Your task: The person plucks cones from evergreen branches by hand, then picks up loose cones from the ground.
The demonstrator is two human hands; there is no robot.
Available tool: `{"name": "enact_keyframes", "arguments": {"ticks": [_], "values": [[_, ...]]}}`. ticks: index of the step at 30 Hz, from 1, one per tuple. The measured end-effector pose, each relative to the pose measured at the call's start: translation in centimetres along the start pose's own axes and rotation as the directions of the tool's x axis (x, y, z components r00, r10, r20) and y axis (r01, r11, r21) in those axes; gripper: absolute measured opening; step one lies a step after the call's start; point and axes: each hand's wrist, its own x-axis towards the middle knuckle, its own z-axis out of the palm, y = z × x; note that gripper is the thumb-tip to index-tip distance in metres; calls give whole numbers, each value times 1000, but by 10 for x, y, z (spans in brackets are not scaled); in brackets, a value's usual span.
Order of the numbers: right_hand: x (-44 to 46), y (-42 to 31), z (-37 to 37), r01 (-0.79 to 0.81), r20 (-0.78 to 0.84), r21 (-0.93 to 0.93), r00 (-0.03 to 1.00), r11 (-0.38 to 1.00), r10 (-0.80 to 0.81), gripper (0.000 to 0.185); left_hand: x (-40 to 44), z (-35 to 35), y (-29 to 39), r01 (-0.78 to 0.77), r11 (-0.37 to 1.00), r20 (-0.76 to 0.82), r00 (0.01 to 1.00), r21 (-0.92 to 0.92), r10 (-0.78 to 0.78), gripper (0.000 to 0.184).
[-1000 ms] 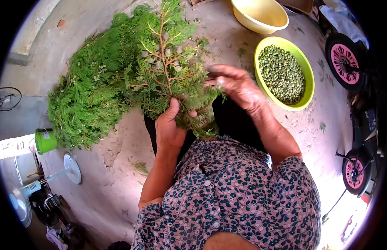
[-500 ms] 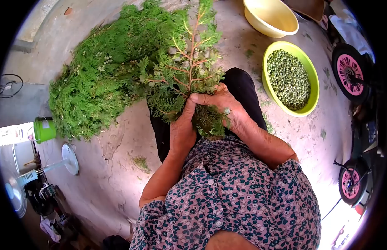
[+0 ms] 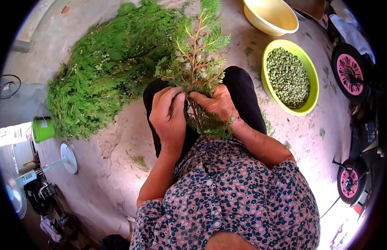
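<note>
A leafy evergreen branch (image 3: 194, 66), like cypress or arborvitae, stands up over my lap with its reddish stem and greyish-brown cones showing. My right hand (image 3: 220, 105) grips it around the lower stem, the thumb pointing left. On the left side of the stem, my left hand (image 3: 168, 118) is closed, thumb and curled fingers drawn together close to the foliage. Whatever lies between those fingers is hidden. A yellow-green basin (image 3: 266, 85) holds many small green cones (image 3: 288, 78), to the right of my knee.
A large heap of green branches (image 3: 97, 79) lies on the floor at left. A pale yellow basin (image 3: 270, 18) sits beyond the filled one. A green bucket (image 3: 43, 129) and a fan (image 3: 68, 158) are at far left, a pink-wheeled bike (image 3: 350, 73) at far right.
My left hand has moved left off the stem, its fingers now curled. Side foliage on the left has shifted, baring the lower stem. My right hand stays on the branch.
</note>
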Motion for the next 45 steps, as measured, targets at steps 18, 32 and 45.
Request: {"name": "enact_keyframes", "arguments": {"ticks": [18,32,45], "values": [[-13,-40,-25,6,120,139,992,990,-23,14,14,3,-11,542,763,197,840,-352,-506,17],[-27,-69,-19,685,247,-293,728,667,-640,5,9,1,-9,525,766,122,845,-372,-520,17],[-18,-62,-24,154,-35,364,988,919,-152,21,3,3,-4,568,671,164,807,-476,-567,14]]}}
